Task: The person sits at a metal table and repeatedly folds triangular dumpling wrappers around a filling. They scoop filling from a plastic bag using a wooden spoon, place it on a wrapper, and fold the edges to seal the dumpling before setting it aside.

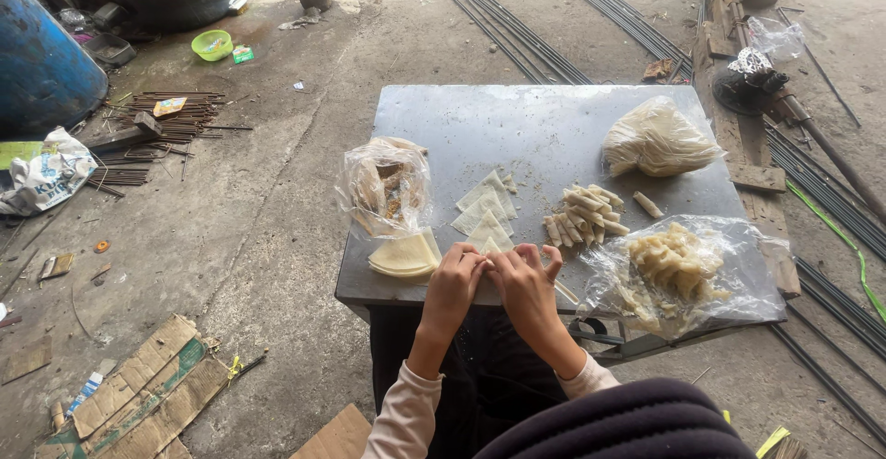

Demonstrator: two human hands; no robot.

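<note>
My left hand point(454, 282) and my right hand point(527, 286) meet at the near edge of a grey metal table point(517, 127), fingers pinched together on a small pale triangular wrapper point(486, 247). Just left of my hands lies a stack of folded wrappers point(404, 256). Loose triangular wrappers point(484, 205) are spread beyond my hands. A pile of finished rolls point(583, 214) sits to the right of them, with a single roll point(647, 204) apart.
A clear bag of filling point(678, 270) lies at the near right, another bag of scraps point(386, 187) at the left, a bulging bag of wrappers point(657, 138) at the far right. Steel rods point(517, 30), a blue barrel point(41, 62) and cardboard point(148, 394) lie on the concrete floor.
</note>
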